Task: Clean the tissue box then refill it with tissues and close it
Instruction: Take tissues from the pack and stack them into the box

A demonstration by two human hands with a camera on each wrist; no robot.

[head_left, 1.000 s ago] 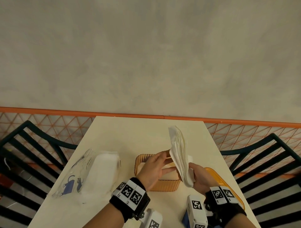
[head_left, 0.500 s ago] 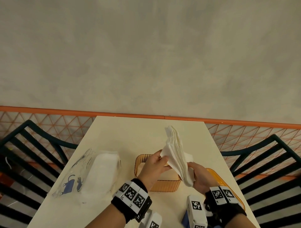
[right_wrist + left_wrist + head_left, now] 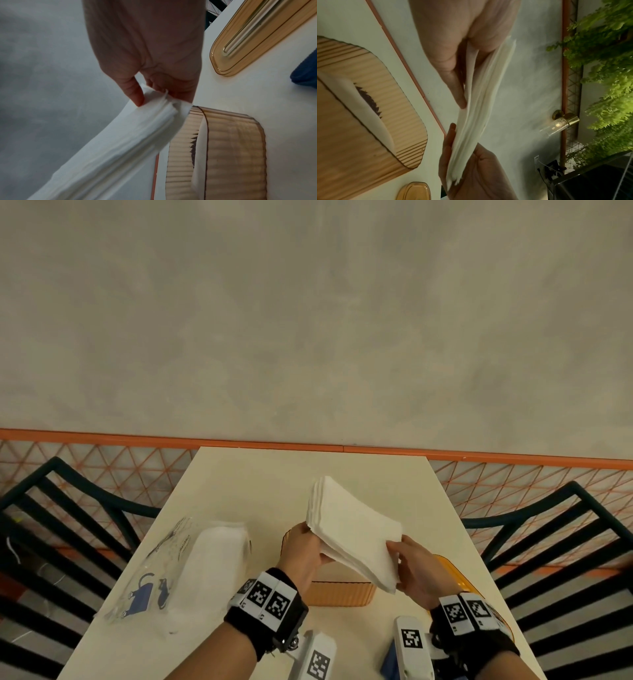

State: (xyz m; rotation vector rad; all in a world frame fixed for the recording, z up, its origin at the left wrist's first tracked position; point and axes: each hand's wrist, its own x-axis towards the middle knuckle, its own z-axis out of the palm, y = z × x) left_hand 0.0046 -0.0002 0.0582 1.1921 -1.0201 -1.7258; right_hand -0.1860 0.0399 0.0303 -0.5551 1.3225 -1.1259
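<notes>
A stack of white tissues (image 3: 356, 530) hangs in the air above the amber ribbed tissue box (image 3: 339, 594), which stands open on the table. My left hand (image 3: 301, 553) grips the stack's left edge, thumb on top (image 3: 453, 83). My right hand (image 3: 414, 566) pinches its right near corner (image 3: 154, 100). The stack (image 3: 477, 108) lies nearly flat, tilted up at the far end. Inside the box (image 3: 223, 155) a white tissue and a dark jagged patch show. The amber lid (image 3: 455, 570) lies on the table at the right, partly behind my right wrist.
A clear plastic tissue pack (image 3: 191, 563) with blue print lies at the table's left. Something blue (image 3: 305, 73) sits near the lid. The cream table (image 3: 260, 481) ends at a wall with an orange strip. Dark slatted chairs (image 3: 61, 529) stand on both sides.
The tissue stack has turned from standing nearly upright to lying almost flat above the box. My left hand, which was at the box rim, now grips the stack's left edge.
</notes>
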